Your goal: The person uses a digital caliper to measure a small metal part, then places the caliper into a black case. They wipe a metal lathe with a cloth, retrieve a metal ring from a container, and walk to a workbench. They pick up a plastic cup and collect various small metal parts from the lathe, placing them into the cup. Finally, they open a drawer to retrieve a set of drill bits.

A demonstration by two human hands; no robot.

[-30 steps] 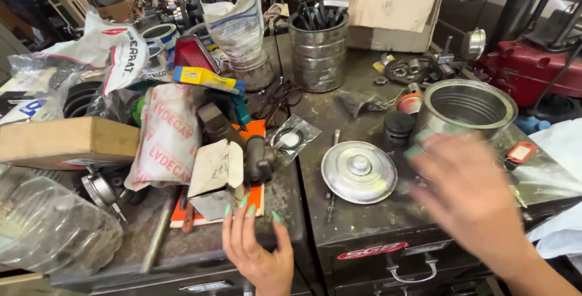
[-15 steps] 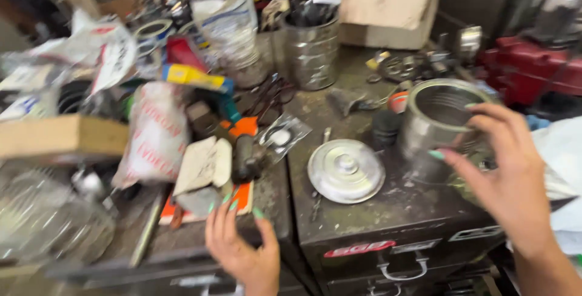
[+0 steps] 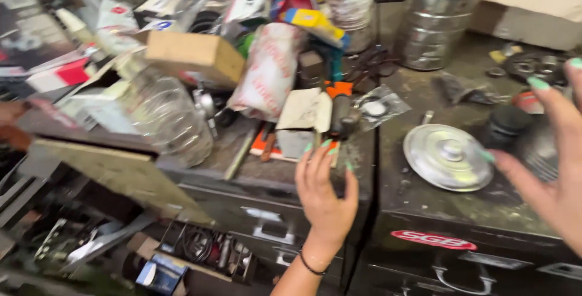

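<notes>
a cluttered metal table (image 3: 424, 199) is seen over open drawers; the left hand (image 3: 324, 193) is spread empty at its front edge, the right hand (image 3: 548, 150) held open beside a round lid (image 3: 447, 156).

The right hand (image 3: 548, 156) is cut off by the right edge (motion-blurred too), hiding the metal can behind it.

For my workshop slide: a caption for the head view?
Left hand rests at a cluttered bench edge; right hand hovers open beside a round metal lid.
</notes>
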